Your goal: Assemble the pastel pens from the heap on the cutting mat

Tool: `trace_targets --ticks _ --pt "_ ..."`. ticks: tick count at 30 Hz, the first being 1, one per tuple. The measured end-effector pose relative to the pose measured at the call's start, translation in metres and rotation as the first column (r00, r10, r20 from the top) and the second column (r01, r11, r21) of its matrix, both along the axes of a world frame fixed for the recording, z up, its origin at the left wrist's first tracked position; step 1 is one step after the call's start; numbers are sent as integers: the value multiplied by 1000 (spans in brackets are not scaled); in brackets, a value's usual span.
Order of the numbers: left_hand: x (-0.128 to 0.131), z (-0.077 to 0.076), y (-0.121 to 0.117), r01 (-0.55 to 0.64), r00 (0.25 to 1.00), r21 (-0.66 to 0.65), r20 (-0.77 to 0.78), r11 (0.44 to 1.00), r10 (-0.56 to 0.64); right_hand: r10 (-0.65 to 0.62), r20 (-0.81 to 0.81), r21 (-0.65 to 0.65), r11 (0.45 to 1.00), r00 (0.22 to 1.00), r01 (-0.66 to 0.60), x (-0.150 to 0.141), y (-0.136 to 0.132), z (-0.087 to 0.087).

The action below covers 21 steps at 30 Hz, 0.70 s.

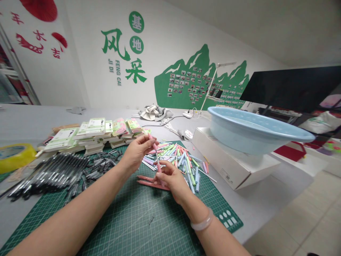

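A white wall (82,71) bearing green lettering (136,71), red decorations (42,9) and a green mountain mural (201,60) dotted with small photos (182,78) stands behind a long grey table (261,206), with a large black screen (293,87) to the right, pale floor tiles (293,220) below, and a plain, softly lit ceiling (247,28) above.

This looks like a workroom. The big grey table (266,199) has a green mat (119,220) with lots of thin lines on it. Heaps of black pens (55,170) and bright pens (188,163) lie there, with piles of small packs (97,124) and a fat roll of yellow tape (28,151). The white wall (87,53) has big green words (121,51) and green hills (205,64) with many little photos (195,86) stuck on.
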<state>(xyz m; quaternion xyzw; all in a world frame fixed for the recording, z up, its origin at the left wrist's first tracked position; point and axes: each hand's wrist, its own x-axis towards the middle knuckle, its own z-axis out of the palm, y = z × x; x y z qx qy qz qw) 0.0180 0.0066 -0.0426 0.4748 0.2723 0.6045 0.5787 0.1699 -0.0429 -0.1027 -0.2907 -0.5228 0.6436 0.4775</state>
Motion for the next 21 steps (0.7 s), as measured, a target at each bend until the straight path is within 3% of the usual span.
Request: trace_targets --ticks 7,9,11,12,14,16,17,19,21 --pt "-14 11 6 -61 991 -47 115 997 66 21 -48 7 1000 999 -21 1 0 -3" --pt "-23 10 10 -103 995 -69 -2 992 103 13 -54 -3 1000 998 -13 3 1 -4" --pt "-31 5 14 -72 951 -75 -304 995 45 -3 -53 -26 1000 999 1 4 2 -4" --pt "-35 0 16 -10 860 -90 -509 996 -37 -12 -50 -37 999 999 10 5 3 -4" --pt "-37 -13 18 94 504 -155 -844 983 -181 -39 -45 -49 998 998 37 7 5 -4" --pt "-35 -27 20 121 139 -109 -982 987 -125 -87 -38 -48 995 995 85 8 7 -5" --pt "-33 -34 20 138 25 -35 -999 990 -38 -110 -29 -43 993 993 109 8 8 -5" --pt "-30 -42 21 160 -81 71 -993 985 85 -137 -11 -33 990 991 136 8 8 -5" --pt "-27 -42 21 160 -103 126 -984 979 144 -137 -2 -30 990 991 137 8 8 -3"
